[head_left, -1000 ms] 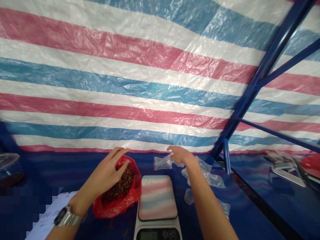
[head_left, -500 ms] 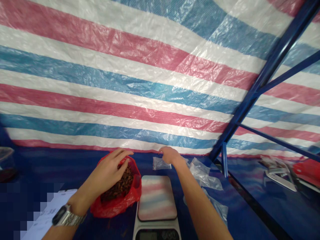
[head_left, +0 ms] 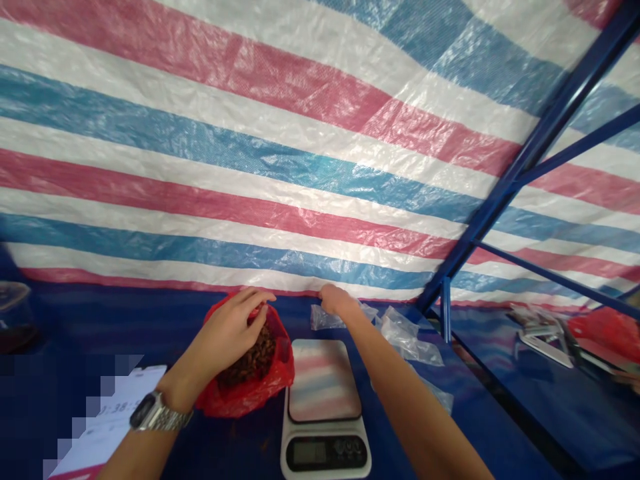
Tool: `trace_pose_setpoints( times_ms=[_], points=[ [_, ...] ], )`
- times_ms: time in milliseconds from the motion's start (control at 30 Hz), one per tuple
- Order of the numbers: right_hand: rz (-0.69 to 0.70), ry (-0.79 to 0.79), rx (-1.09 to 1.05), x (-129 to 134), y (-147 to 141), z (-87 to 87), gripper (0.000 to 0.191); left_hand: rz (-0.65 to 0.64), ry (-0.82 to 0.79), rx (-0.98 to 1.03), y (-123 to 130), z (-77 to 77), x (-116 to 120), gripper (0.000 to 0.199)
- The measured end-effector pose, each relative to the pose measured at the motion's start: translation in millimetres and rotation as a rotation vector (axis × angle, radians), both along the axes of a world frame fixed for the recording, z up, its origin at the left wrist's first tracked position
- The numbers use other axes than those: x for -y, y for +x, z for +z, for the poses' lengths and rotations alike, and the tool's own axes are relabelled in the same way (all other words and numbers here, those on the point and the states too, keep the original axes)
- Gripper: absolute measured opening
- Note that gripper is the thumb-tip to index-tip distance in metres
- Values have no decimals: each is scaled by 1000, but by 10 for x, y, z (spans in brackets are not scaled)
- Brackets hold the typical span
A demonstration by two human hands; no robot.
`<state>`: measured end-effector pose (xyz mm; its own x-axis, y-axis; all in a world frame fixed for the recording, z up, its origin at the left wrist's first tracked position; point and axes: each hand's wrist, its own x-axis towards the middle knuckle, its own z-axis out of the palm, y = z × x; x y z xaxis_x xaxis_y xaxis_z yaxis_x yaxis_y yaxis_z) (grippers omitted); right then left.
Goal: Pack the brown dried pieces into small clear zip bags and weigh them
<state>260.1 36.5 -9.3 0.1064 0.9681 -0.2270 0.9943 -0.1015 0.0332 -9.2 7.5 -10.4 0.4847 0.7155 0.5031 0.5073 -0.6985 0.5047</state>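
Observation:
My left hand (head_left: 235,333), with a metal-banded watch on the wrist, hovers over a red plastic bag (head_left: 250,393). Its fingers are stretched out and apart, with nothing in them. Small dark brown dried pieces (head_left: 260,353) fill the bag. At the back of the table my right hand (head_left: 337,300) has curled fingers, right by a small clear plastic bag (head_left: 325,318). The fingertips are turned away, so what they pinch is hidden. A kitchen scale (head_left: 325,387) lies between my forearms, its plate bare and its display too dim to read.
More clear plastic bags (head_left: 407,340) lie to the right of my right forearm. A phone (head_left: 113,413) with a timer is at the left. Farther left stands a clear container (head_left: 14,313). A blue metal frame (head_left: 465,233) rises before the striped sheet (head_left: 250,207). A red bag (head_left: 607,333) lies far right.
The view has tilted slightly, bringing more of the scale's front into sight. My right hand has closed in beside the small clear bag. My left hand stays over the red bag.

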Motion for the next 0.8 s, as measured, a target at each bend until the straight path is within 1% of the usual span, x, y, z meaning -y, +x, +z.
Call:
trace_pose_setpoints(
  times_ms=[100,167,200,300,333,400,433,467,533,700,800],
  points=[
    [-2,16,-12,46,19,64,32,0,-9,20,-16,30,4,30],
    [9,52,-30,160,64,148,25,1,-11,35,-35,50,11,30],
    [20,81,-41,246,95,198,25,-1,-12,41,-46,61,14,30],
    [64,200,-73,570,195,343,50,-9,-6,58,-75,91,23,29],
    [69,237,-77,672,223,379,53,-7,-3,60,-81,99,24,29],
    [65,309,-75,812,254,418,51,-1,3,58,-82,107,27,29],
    [58,337,-59,837,254,420,49,-1,7,56,-76,106,28,29],
    [54,357,-38,831,244,409,47,-3,8,52,-67,101,30,29],
    [59,365,13,734,201,358,46,-14,11,49,-42,79,33,29],
    [148,252,78,299,81,195,44,-28,-1,30,-5,-4,14,28],
    [182,187,102,129,39,220,38,-20,-9,19,-29,-20,-8,28]
  ],
)
